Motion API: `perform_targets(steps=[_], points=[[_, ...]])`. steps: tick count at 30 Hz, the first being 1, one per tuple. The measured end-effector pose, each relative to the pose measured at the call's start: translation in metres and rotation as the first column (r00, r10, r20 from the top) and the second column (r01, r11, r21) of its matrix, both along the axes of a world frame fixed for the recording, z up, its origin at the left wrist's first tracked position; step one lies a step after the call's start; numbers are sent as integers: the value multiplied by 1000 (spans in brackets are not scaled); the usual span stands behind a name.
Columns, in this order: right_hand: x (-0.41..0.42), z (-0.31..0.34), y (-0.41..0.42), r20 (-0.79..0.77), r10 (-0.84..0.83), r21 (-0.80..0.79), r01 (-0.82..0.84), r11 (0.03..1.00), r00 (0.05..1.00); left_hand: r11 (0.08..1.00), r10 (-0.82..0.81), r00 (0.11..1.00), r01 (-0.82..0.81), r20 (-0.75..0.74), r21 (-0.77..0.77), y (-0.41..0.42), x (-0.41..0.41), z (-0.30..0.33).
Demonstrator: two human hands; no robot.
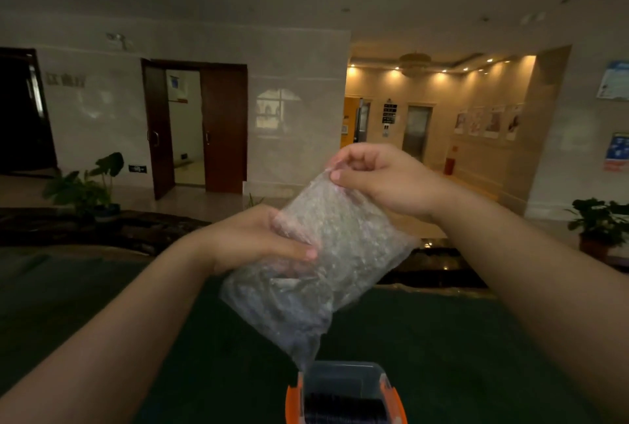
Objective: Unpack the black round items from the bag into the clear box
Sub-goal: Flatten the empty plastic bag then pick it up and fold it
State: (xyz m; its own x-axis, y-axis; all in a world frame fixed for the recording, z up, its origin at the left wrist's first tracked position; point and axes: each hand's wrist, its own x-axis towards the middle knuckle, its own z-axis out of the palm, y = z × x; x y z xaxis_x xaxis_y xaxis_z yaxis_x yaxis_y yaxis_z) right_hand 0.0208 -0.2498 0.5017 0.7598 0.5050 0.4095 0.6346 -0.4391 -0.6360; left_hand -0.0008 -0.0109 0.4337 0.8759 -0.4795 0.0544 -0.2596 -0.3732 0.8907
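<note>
Dim lobby behind; below the hands a clear box [345,386] waits. Right hand [381,178] pinches the bag [320,267] corner high, left hand [262,240] grips its side, tilting it so contents slide boxward.

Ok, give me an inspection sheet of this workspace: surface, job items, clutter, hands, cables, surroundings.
Surface: dark green surface, dim light.
Job's things: clear plastic bag held tilted in the air, lower corner just above the clear box; dark contents gathered toward the bag's low end, shape unclear. Box has orange latches; dark items show inside it.
Clutter: nothing seen.
Hands: left hand grips the bag's middle; right hand pinches its top corner.
Cables: nothing seen.
Surroundings: lobby with brown double doors, one leaf open; potted plants left and right; lit corridor with lift doors; posters on the right wall.
</note>
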Motion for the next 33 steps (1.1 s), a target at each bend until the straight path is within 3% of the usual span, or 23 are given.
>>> perform_targets(steps=[2, 4, 7, 10, 12, 18, 23, 28, 33], points=[[2, 7, -1, 47, -51, 68, 48, 997, 998, 993, 52, 998, -56, -36, -102, -8, 3, -1], [4, 7, -9, 15, -114, 258, 106, 960, 993, 945, 105, 989, -132, -106, -300, -11, 5, -4], [11, -12, -28, -256, -2, 514, 138, 847, 967, 807, 132, 973, -216, -189, -549, -17, 6, -7], [10, -51, -28, -448, 160, 439, 61, 896, 879, 721, 134, 969, -240, -209, -650, -26, 7, -5], [8, -68, -21, -461, 157, 383, 37, 923, 874, 736, 159, 968, -246, -193, -631, -29, 8, -3], [7, -61, -31, -444, 123, 487, 124, 864, 887, 882, 125, 989, -146, -76, -447, -8, 8, 6], [9, -56, -43, -389, 156, 500, 66, 863, 908, 870, 91, 996, -86, -13, -486, 7, 4, 9], [7, -52, -42, -366, 250, 606, 26, 795, 897, 865, 187, 980, -135, 62, -484, 9, 1, 10], [5, -50, -40, -351, 366, 628, -73, 775, 862, 857, 57, 994, 0, 94, -515, 16, -4, 11]])
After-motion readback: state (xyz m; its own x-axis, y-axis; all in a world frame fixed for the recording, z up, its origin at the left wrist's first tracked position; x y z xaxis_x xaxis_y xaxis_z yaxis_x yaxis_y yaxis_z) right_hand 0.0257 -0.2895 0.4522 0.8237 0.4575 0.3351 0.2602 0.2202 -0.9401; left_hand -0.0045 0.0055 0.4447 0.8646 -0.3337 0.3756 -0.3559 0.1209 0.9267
